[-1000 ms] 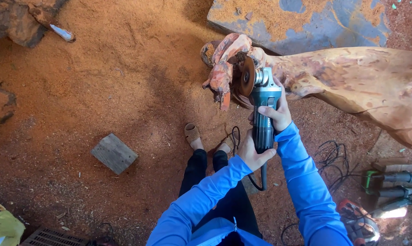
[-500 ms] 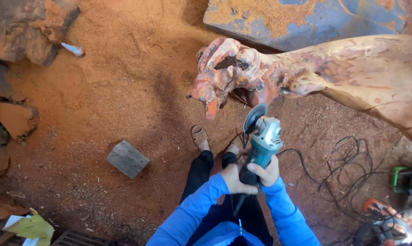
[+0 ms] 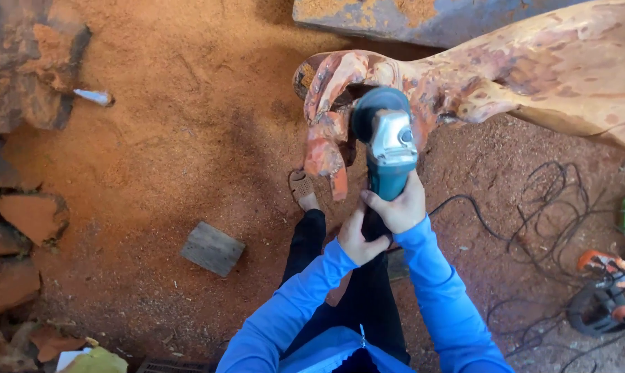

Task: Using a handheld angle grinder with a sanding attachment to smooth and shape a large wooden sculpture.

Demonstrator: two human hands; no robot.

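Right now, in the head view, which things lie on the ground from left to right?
Orange rock slab → grey wooden block → sandalled foot → black cables → orange-and-black power tool.

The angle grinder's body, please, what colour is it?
Teal, with a silver-grey head, on the angle grinder; head view.

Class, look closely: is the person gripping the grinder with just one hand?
No: both the left hand and the right hand wrap the teal angle grinder handle.
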